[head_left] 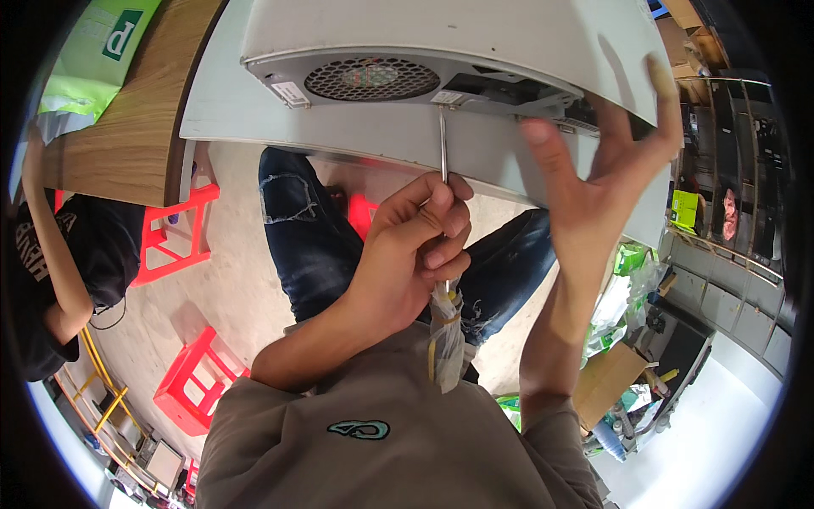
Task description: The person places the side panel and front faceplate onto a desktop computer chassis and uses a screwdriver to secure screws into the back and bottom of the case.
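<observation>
A white computer case (356,25) lies at the table's front, its rear panel with a round honeycomb fan grille (371,79) facing me. My left hand (424,229) is closed around a screwdriver (443,148). The thin metal shaft points up, its tip at the panel's lower edge, just right of the grille. Below my fist hangs the handle, wrapped in clear plastic with a yellow band. My right hand (598,178) is at the panel's right end, fingers spread. Its thumb is near a metal bracket (555,106), and one fingertip is hidden against the case.
Beside the white table (229,110), a wooden table (127,161) holds a green bag (93,68). Another person's arm (59,246) is at far left. Red stools (199,382) stand on the floor. A rack (738,170) and a cluttered box (615,382) are at right.
</observation>
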Action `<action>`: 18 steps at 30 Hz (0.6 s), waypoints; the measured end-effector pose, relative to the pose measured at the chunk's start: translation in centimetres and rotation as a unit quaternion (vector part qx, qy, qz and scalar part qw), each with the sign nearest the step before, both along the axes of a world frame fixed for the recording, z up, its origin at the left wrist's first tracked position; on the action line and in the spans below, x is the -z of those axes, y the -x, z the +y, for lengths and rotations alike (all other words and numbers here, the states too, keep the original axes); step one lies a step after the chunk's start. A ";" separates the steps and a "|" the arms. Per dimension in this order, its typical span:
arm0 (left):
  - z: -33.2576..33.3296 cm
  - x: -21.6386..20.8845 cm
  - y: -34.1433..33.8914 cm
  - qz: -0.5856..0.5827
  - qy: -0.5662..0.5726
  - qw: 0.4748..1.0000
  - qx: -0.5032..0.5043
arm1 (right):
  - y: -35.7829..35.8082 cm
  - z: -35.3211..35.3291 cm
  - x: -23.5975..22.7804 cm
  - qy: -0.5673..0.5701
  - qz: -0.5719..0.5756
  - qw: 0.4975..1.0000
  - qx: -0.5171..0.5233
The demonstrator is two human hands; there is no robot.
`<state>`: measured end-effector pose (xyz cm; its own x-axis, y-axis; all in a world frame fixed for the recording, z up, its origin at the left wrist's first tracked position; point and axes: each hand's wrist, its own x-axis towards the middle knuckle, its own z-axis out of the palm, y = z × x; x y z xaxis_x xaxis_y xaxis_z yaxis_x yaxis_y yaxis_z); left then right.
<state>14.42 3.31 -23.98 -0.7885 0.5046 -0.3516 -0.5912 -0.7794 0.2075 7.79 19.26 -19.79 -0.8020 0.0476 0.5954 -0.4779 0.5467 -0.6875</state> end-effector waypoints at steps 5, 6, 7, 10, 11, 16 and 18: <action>0.2 0.1 0.0 0.013 0.001 1.000 -0.010 | 0.8 -5.1 -5.1 -0.025 -0.068 0.997 0.021; 0.2 0.1 0.0 0.014 0.000 1.000 -0.010 | 0.7 -5.3 -5.6 -0.055 -0.094 0.993 0.046; 0.2 0.1 0.0 0.016 -0.002 1.000 -0.008 | 0.6 -4.3 -5.8 -0.063 -0.128 0.990 -0.014; 0.1 0.2 -0.1 0.022 -0.003 1.000 -0.011 | 1.8 -0.9 -3.2 -0.132 -0.118 0.982 -0.069; 0.2 0.3 -0.1 0.027 -0.004 1.000 -0.010 | 2.1 -1.0 -2.7 -0.165 -0.098 0.979 -0.064; 0.3 0.5 -0.2 0.026 -0.021 0.999 -0.009 | 5.3 0.4 1.8 0.020 0.039 0.982 -0.183; 0.2 0.4 -0.2 0.020 -0.021 1.000 -0.013 | 4.8 -0.6 1.1 0.239 0.035 0.907 -0.344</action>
